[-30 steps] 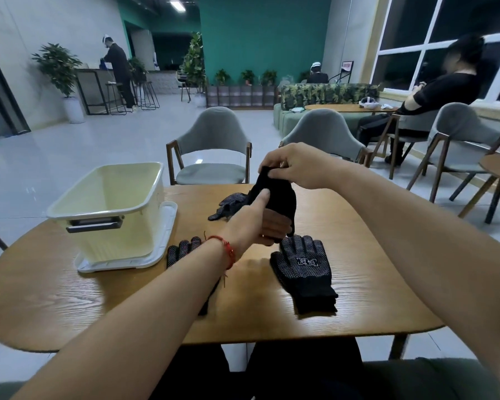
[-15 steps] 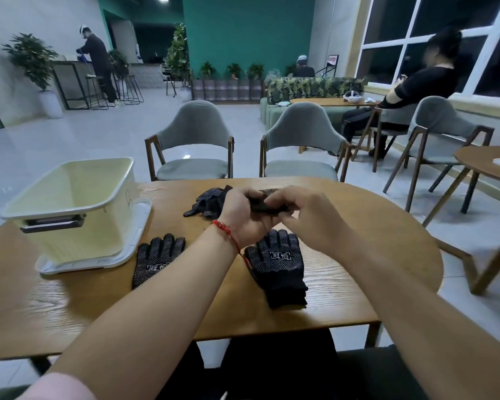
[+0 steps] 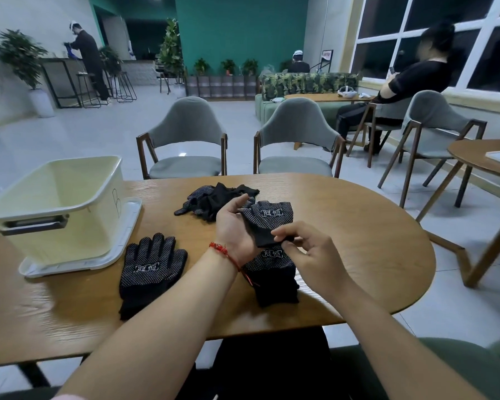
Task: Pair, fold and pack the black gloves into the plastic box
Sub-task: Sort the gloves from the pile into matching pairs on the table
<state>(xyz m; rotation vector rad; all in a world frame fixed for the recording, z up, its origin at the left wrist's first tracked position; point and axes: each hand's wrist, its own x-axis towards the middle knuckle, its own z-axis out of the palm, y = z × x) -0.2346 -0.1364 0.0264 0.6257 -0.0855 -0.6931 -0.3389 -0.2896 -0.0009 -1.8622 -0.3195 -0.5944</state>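
Observation:
A black dotted glove (image 3: 267,219) is held over the table's middle. My left hand (image 3: 233,226), palm up, grips its finger end while my right hand (image 3: 306,249) pinches its cuff. Under my hands lies another black glove pair (image 3: 274,277), partly hidden by my wrist. A flat glove pair (image 3: 150,269) rests to the left, near the box. A loose heap of black gloves (image 3: 211,197) sits farther back. The pale plastic box (image 3: 55,209) stands open on its lid at the table's left end.
The wooden table (image 3: 358,241) has a rounded right end. Two grey chairs (image 3: 185,140) face me across it. Another chair and a round table (image 3: 485,157) stand to the right. People sit or stand farther off in the room.
The glove was bunched between both hands held close together; now it is spread out, my left hand turned palm up and my right hand drawn toward me with the cuff.

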